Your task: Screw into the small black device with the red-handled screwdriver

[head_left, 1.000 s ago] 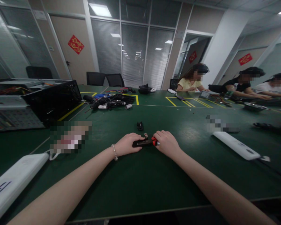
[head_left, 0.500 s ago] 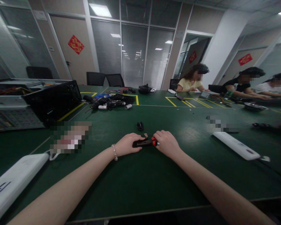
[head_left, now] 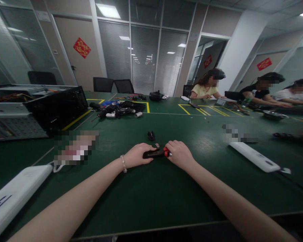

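Just above the green table, my two hands meet over a dark tool with red grips, which looks like pliers (head_left: pixel 158 153). My right hand (head_left: pixel 178 153) is closed around the red handle end, its fingers curled over. From the other side, my left hand (head_left: pixel 138 155) pinches a small black piece (head_left: pixel 146 155) at the tool's dark tip between thumb and fingers. Where the black piece stops and the tool starts I cannot tell. A tiny pale bit (head_left: pixel 157 146) shows by the left thumb. Beyond the hands lies a small coiled black cable (head_left: pixel 150 135).
An opened computer case (head_left: pixel 58 107) stands at left. A heap of black parts and cables (head_left: pixel 118 108) lies farther back. White power banks lie at left (head_left: pixel 20 188) and right (head_left: pixel 255 156). A metal bowl (head_left: pixel 275 115) and several seated people are at the far right.
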The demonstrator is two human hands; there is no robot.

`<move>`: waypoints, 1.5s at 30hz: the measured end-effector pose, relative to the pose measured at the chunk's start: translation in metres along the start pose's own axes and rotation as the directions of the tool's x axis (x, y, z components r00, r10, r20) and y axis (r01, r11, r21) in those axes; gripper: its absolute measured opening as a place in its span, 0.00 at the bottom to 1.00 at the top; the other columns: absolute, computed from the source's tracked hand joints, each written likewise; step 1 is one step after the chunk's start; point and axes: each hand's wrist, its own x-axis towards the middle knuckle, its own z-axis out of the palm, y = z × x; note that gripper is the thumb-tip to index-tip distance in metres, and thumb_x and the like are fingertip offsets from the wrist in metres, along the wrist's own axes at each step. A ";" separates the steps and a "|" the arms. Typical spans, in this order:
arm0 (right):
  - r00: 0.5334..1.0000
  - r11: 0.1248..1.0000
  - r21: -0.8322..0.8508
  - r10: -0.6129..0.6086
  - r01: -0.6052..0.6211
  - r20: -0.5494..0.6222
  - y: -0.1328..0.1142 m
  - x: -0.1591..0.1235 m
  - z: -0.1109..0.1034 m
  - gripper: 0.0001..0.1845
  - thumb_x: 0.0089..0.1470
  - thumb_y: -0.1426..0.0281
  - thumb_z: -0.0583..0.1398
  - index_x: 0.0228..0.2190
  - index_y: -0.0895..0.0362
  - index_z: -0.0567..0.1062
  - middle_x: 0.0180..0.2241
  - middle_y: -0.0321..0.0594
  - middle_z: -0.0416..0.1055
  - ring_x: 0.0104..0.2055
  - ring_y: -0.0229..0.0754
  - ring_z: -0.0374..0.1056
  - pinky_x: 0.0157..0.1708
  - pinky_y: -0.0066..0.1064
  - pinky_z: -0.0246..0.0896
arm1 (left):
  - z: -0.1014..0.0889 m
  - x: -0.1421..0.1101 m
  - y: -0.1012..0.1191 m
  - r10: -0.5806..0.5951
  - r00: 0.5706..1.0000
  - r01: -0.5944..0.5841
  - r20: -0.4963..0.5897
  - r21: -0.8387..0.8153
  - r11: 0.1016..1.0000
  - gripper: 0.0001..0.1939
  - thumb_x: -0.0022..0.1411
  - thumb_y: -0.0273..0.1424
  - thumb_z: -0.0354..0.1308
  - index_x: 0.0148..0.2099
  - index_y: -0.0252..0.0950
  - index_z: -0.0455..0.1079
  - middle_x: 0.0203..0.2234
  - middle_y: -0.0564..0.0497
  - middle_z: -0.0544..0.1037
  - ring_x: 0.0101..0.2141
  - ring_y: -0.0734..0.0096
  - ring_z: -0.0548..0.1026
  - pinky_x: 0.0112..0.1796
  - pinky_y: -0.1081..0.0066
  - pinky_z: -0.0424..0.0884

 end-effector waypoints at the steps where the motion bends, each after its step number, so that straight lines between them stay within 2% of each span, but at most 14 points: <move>1: 1.000 1.000 0.000 0.000 0.000 -0.002 0.000 0.000 0.000 0.10 0.45 0.71 0.57 0.33 0.59 0.71 0.34 0.42 0.69 0.35 0.42 0.62 0.35 0.31 0.54 | 0.000 0.000 0.000 -0.001 1.000 0.001 0.002 -0.004 1.000 0.21 0.54 0.33 0.57 0.52 0.41 0.62 0.45 0.50 0.71 0.46 0.64 0.67 0.48 0.62 0.61; 14: 1.000 1.000 -0.012 -0.009 0.009 -0.012 0.001 0.000 0.001 0.09 0.44 0.72 0.57 0.32 0.59 0.71 0.33 0.42 0.69 0.34 0.41 0.61 0.34 0.31 0.52 | 0.004 0.000 -0.004 0.011 1.000 -0.011 -0.020 0.010 1.000 0.22 0.54 0.33 0.57 0.52 0.40 0.62 0.46 0.50 0.71 0.46 0.64 0.67 0.48 0.62 0.61; 22: 1.000 0.998 0.051 0.027 -0.027 0.013 0.000 0.000 0.002 0.09 0.44 0.71 0.57 0.31 0.58 0.70 0.32 0.41 0.69 0.33 0.40 0.62 0.32 0.29 0.53 | 0.004 0.000 -0.005 0.012 1.000 -0.012 -0.016 0.006 1.000 0.23 0.54 0.34 0.58 0.53 0.40 0.62 0.46 0.50 0.70 0.46 0.64 0.67 0.49 0.63 0.60; 34: 1.000 1.000 -0.002 -0.005 0.005 0.000 0.001 0.000 0.003 0.10 0.44 0.71 0.57 0.33 0.59 0.71 0.34 0.42 0.69 0.35 0.41 0.62 0.35 0.31 0.53 | 0.003 0.000 -0.004 0.013 1.000 -0.013 -0.013 0.003 1.000 0.23 0.54 0.33 0.57 0.53 0.40 0.61 0.46 0.50 0.70 0.46 0.65 0.67 0.48 0.63 0.61; 45: 1.000 1.000 0.024 0.003 -0.003 -0.001 0.002 0.000 0.005 0.09 0.44 0.70 0.57 0.31 0.58 0.70 0.33 0.42 0.68 0.33 0.41 0.61 0.33 0.30 0.52 | 0.003 0.000 -0.003 0.009 1.000 -0.009 -0.016 0.017 1.000 0.23 0.54 0.33 0.58 0.53 0.41 0.62 0.46 0.50 0.70 0.47 0.64 0.67 0.49 0.62 0.61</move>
